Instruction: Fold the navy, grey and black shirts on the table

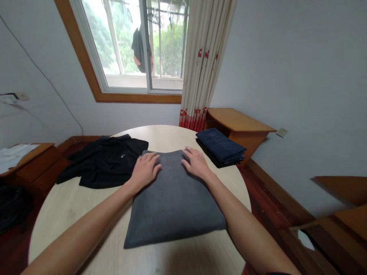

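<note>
In the head view, my left hand (145, 168) and my right hand (196, 163) lie palm down on the grey cloth (177, 198), one near each of its far corners. The fingers of both hands are spread a little apart and point to the far side; neither hand is pinching the fabric. My left thumb and right thumb angle inward over the cloth, and the two hands are well apart.

The cloth lies flat in the middle of the round table (160, 133), folded into a panel that is wider at its near edge. My right forearm crosses its right side.

To the left lies a black shirt (111, 160), loosely spread and wrinkled, with a small white logo (122, 156) on it. Its right part comes up close to my left hand. On the far right of the table sits a folded navy stack (222, 145), with black fabric (210, 152) under it.

Beyond the table, a wooden desk (235, 120) stands against the right wall, beside a pale curtain (200, 57) with red at its bottom. Left of the curtain is the window (169, 49), with a dark garment (139, 49) hanging beyond the glass.
</note>
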Demonstrator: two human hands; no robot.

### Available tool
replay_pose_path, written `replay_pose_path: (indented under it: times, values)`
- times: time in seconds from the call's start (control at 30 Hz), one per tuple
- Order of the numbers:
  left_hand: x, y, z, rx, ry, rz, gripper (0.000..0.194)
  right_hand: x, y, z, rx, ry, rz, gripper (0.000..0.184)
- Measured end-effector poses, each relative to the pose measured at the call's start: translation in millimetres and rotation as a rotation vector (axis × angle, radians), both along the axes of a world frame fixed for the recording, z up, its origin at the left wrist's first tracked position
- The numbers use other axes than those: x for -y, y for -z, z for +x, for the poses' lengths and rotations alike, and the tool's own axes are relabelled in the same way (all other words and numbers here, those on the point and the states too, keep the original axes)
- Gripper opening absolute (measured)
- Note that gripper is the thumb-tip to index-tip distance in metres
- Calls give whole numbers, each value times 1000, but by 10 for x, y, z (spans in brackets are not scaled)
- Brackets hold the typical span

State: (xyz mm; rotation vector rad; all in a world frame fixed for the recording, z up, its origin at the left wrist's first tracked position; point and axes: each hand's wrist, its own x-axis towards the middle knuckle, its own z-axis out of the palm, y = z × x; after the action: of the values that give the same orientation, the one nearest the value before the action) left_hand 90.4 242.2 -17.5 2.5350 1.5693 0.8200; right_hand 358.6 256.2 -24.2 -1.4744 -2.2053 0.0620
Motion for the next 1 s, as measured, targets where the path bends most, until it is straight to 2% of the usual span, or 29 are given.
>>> replay_pose_path:
  times: [0.07, 0.13, 0.27, 0.37, 0.43, 0.5, 0.57, 0.67, 0.73, 0.87, 0.93, 1.0]
  values:
    - [32, 83, 130, -77, 105, -63, 47, 51, 32, -106, 68, -128, -76, 56]
    - [-16, 182, 137, -155, 74, -151, 53, 57, 95, -130, 110, -163, -178, 59]
    - [-198, 287, -121, -264, -59, -227, 65, -35, 169, 51, 98, -38, -280, 66]
    - [-214, 215, -228, -337, -167, -217, 68, -85, 97, 151, 104, 114, -307, 65]
    - [-94, 142, -164, -365, -193, -170, 67, -31, 3, 103, 117, 152, -290, 64]
    - [134, 104, -38, -361, -111, -105, 65, 131, -90, -21, 118, 67, -259, 64]
    - [432, 127, 62, -340, 55, -75, 65, 388, -145, -152, 111, -109, -243, 66]
    - [856, 234, 9, -314, 231, -120, 64, 817, -116, -189, 127, -312, -271, 71]
    - [1045, 299, -173, -293, 270, -156, 62, 1029, -35, -47, 140, -328, -300, 72]
    - [1210, 325, -667, -236, 340, -208, 61, 1218, 161, 490, 121, -208, -300, 64]
    - [1261, 294, -883, -217, 406, -233, 67, 1281, 212, 737, 107, -176, -265, 57]
    - [1320, 250, -1040, -202, 487, -250, 81, 1384, 205, 895, 96, -198, -222, 51]
